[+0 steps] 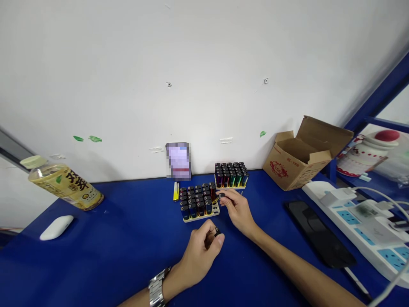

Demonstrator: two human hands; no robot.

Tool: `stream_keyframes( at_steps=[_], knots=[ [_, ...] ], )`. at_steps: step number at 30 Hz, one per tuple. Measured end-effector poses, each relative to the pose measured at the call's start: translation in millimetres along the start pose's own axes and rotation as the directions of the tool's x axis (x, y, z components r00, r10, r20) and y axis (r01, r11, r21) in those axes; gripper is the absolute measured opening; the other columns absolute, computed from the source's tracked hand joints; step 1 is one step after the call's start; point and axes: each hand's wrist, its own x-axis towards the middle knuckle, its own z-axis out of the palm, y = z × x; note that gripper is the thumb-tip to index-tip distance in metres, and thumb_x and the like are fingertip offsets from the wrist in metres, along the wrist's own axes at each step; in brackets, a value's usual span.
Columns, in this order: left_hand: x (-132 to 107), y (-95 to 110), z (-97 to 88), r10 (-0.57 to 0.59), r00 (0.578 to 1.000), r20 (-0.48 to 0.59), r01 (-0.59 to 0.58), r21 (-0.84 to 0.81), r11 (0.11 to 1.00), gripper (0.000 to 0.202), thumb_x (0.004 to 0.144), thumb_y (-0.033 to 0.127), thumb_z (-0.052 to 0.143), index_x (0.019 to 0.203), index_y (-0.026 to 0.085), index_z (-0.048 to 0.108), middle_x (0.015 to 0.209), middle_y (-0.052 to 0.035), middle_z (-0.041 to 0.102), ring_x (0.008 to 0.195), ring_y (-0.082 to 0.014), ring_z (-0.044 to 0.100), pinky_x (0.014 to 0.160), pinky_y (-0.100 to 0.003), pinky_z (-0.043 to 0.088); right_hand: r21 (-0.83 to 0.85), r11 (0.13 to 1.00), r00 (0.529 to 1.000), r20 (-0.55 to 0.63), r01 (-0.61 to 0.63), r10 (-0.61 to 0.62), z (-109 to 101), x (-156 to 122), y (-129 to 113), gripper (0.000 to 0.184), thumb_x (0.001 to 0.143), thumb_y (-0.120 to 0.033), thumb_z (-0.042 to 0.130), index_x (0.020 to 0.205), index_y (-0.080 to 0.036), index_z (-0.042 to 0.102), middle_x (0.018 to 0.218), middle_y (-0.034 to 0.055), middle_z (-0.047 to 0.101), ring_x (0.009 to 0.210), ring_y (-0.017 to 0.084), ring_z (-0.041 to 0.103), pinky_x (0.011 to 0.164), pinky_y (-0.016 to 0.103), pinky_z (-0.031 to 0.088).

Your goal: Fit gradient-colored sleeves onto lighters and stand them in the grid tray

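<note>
In the head view, my right hand (236,209) pinches a black-topped lighter (221,195) over the right end of the nearer tray (216,209). Rows of upright lighters (195,200) with black tops and dark shiny bodies fill most of that tray, and a few bare holes show at its right end. Closer to me, my left hand (203,251) is curled round another lighter (217,230); only its black top shows, the rest hidden by my fingers. Behind my right hand, a second tray (238,187) holds rows of lighters (231,174) with multicoloured bodies.
A yellow-and-white stick-like item (176,191) and an upright phone (179,161) stand by the wall. Left are a drink bottle (68,185) and a white case (56,227). An open carton (300,157), black phone (319,233) and power strip (354,228) lie right.
</note>
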Motion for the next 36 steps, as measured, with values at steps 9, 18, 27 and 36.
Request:
stream_keyframes(
  at_steps=[9, 18, 27, 36],
  knots=[
    [0, 0, 0.6, -0.013, 1.0, 0.02, 0.012, 0.042, 0.999, 0.035, 0.088, 0.046, 0.043, 0.067, 0.022, 0.03, 0.054, 0.0088, 0.025, 0.051, -0.0086, 0.024, 0.05, -0.023, 0.022, -0.524, 0.826, 0.977, 0.159, 0.207, -0.144, -1, 4, -1, 0.034, 0.096, -0.025, 0.034, 0.085, -0.017, 0.066, 0.071, 0.0063, 0.058, 0.06, 0.016, 0.056, 0.054, 0.025, 0.043],
    [-3, -6, 3.5, -0.037, 0.997, -0.073, 0.04, 0.028, 0.999, 0.027, 0.092, 0.044, 0.038, 0.077, 0.022, 0.036, 0.058, 0.0071, 0.044, 0.051, -0.0093, 0.04, 0.051, -0.022, 0.033, -0.002, 0.982, 0.922, 0.344, 0.187, -0.175, -11, -5, -20, 0.04, 0.091, -0.038, 0.042, 0.057, -0.017, 0.049, 0.05, -0.0032, 0.043, 0.045, 0.008, 0.039, 0.046, 0.022, 0.031],
    [0, -2, 5.4, -0.061, 0.997, -0.047, 0.063, 0.023, 0.998, 0.031, 0.087, 0.041, 0.048, 0.11, 0.021, 0.047, 0.078, 0.0001, 0.064, 0.067, -0.0151, 0.062, 0.061, -0.026, 0.046, 0.003, 0.996, 0.981, 0.172, 0.088, -0.087, -10, -8, -25, 0.026, 0.089, -0.026, 0.046, 0.065, -0.017, 0.052, 0.052, -0.0031, 0.05, 0.047, 0.009, 0.045, 0.048, 0.021, 0.036],
    [2, -1, 6.1, -0.013, 1.0, -0.021, 0.014, 0.064, 0.998, 0.019, 0.09, 0.034, 0.042, 0.1, 0.019, 0.048, 0.074, 0.0006, 0.06, 0.065, -0.0131, 0.061, 0.065, -0.027, 0.048, -0.277, 0.924, 0.961, -0.004, 0.265, -0.277, -16, -1, 2, 0.016, 0.093, -0.017, 0.038, 0.095, -0.018, 0.053, 0.06, -0.002, 0.056, 0.047, 0.011, 0.054, 0.051, 0.023, 0.045]
  ],
)
